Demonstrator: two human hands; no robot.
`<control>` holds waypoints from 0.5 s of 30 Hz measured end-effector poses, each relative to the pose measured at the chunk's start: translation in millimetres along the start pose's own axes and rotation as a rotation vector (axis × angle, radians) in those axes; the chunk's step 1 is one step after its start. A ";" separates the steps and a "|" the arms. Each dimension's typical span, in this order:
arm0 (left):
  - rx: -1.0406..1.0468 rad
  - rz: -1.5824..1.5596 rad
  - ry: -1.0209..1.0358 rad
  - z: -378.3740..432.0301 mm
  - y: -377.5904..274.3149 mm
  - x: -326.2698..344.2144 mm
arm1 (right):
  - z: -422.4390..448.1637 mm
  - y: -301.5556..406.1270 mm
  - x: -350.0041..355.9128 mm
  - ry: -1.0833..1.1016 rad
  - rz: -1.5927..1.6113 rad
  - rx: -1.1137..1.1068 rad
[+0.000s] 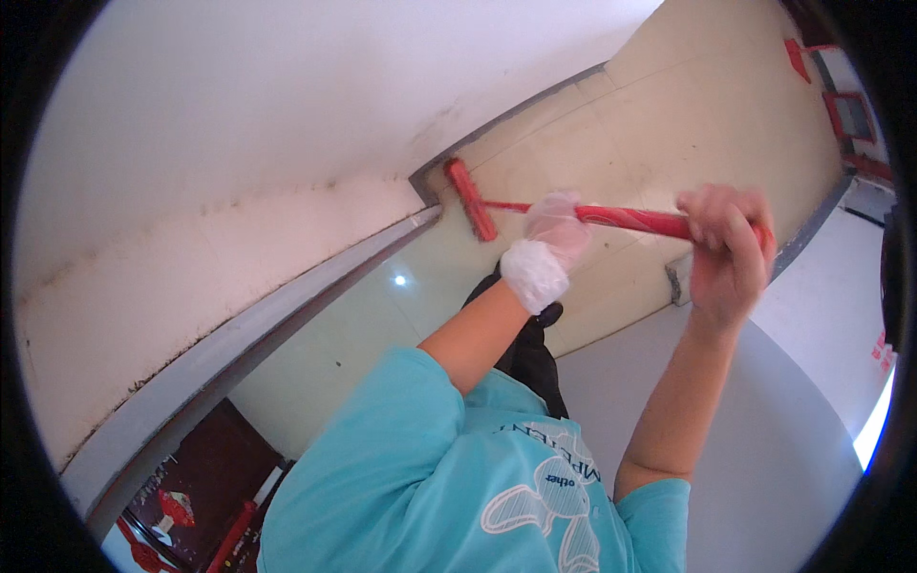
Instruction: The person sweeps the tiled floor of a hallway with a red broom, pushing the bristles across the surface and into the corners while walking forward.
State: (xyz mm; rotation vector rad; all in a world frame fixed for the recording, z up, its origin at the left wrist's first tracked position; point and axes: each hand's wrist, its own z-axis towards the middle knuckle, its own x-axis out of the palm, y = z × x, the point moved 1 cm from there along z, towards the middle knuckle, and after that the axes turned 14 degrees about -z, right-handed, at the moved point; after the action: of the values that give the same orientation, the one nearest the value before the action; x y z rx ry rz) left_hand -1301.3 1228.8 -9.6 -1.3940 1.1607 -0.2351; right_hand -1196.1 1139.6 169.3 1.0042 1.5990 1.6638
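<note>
A broom with a red head [471,200] and a long red handle [634,220] spans from the wall's foot to the right. My left hand [559,225], in a thin clear plastic glove bunched white at the wrist, is closed round the handle nearer the head. Bare and slightly blurred, my right hand [731,247] grips the handle's upper end. The broom head is low by the corner of the grey skirting, over the tiled floor [645,136]; whether its bristles touch the tiles cannot be told.
A stained white wall [215,215] with grey skirting runs along the left. A grey-white panel [645,401] lies at my right, by a small stone-like block [679,279]. Red-framed furniture [850,117] stands far right. Dark red furniture [208,465] is at lower left.
</note>
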 end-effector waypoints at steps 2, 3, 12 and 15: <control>-0.084 0.070 -0.142 3.7 22.8 -7.4 | 17.5 -15.0 21.5 0.016 0.019 0.092; -0.132 0.107 -0.209 6.3 36.3 -14.5 | 27.0 -31.4 35.4 0.049 0.067 0.144; -0.017 0.008 -0.133 56.8 59.9 -11.5 | 34.8 -20.0 65.9 -0.161 -0.126 0.049; 0.053 0.034 0.138 29.7 -10.3 -20.0 | 3.3 17.0 24.8 -0.181 -0.123 -0.117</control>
State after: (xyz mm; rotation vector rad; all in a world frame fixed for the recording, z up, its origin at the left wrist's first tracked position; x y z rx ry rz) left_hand -1283.9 1259.7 1.8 -1.3273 1.2819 -0.3396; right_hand -1205.0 1160.9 188.9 0.9485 1.4003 1.5198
